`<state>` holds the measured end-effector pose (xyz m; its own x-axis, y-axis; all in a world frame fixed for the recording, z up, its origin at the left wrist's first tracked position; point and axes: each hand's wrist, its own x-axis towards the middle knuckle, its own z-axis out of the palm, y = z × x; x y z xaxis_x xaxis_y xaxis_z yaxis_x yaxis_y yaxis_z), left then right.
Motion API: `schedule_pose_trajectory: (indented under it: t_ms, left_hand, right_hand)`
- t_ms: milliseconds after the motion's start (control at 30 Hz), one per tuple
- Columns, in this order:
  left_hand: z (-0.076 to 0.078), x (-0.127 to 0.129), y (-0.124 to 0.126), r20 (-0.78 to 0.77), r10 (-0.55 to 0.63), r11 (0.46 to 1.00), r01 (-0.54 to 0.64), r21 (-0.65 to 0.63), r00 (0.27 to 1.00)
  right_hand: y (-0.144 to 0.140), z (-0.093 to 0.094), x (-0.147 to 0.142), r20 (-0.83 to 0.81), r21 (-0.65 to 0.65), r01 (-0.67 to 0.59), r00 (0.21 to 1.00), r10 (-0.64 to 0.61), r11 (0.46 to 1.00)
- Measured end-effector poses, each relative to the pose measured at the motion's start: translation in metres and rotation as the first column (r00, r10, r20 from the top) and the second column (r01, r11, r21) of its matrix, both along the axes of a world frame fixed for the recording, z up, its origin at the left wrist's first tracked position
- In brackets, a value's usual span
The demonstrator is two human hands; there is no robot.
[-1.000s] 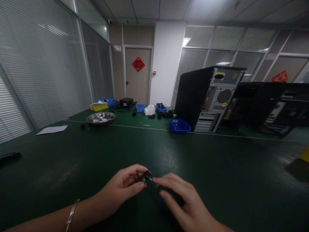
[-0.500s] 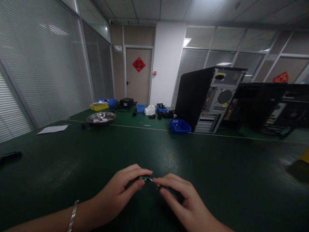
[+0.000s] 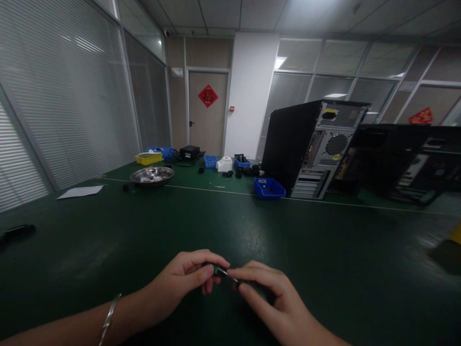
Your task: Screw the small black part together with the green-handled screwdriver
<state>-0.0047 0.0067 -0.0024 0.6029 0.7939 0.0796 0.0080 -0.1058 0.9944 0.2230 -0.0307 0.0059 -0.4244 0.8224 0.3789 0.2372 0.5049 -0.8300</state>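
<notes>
Between the thumb and fingers of my left hand (image 3: 189, 274) is a small green circuit board (image 3: 217, 270), mostly covered by the fingers. My right hand (image 3: 272, 293) pinches a thin tool with a metal shaft (image 3: 230, 276) and a dark handle, which looks like a small screwdriver. The shaft's tip meets the right end of the board; the exact contact point is too small to make out. Both hands are just above the green tabletop (image 3: 151, 240), close together.
A black computer tower (image 3: 291, 144) stands at the back right with a blue bin (image 3: 269, 189) beside it. At the back left are a metal bowl (image 3: 152, 182), a yellow tray (image 3: 149, 158) and a paper sheet (image 3: 81, 191). A dark object (image 3: 18, 232) lies far left.
My left fingers have shifted and turned the circuit board, so less of its green face shows. The tool in my right hand stays against the board's end.
</notes>
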Motion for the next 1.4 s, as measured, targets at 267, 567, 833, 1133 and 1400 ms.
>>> schedule_pose_trajectory:
  t_ms: [267, 567, 833, 1133, 1400]
  left_hand:
    - [0.007, 0.003, -0.003, -0.074, 0.059, 0.998, -0.057, 0.028, 0.995]
    - [-0.009, -0.003, 0.010, 0.038, 0.094, 0.992, -0.090, -0.086, 0.995]
    - [-0.006, 0.000, 0.013, 0.117, 0.175, 0.953, -0.139, -0.269, 0.978]
    - [0.007, -0.081, 0.090, 0.259, 0.842, 0.538, -0.771, -0.342, 0.473]
    - [-0.010, -0.114, 0.114, 0.234, 0.908, 0.415, -0.832, -0.369, 0.349]
  right_hand:
    - [-0.001, -0.003, 0.003, 0.052, 0.031, -0.013, 0.999, 0.011, 0.999]
    - [0.003, 0.002, 0.002, 0.091, -0.029, 0.046, 0.995, -0.044, 0.999]
    - [0.004, 0.001, 0.003, 0.054, -0.022, 0.061, 0.997, -0.060, 0.998]
    - [0.002, 0.005, 0.003, 0.077, -0.066, 0.039, 0.997, -0.034, 0.997]
    - [0.002, 0.003, 0.005, 0.088, -0.067, 0.014, 0.996, -0.008, 0.998]
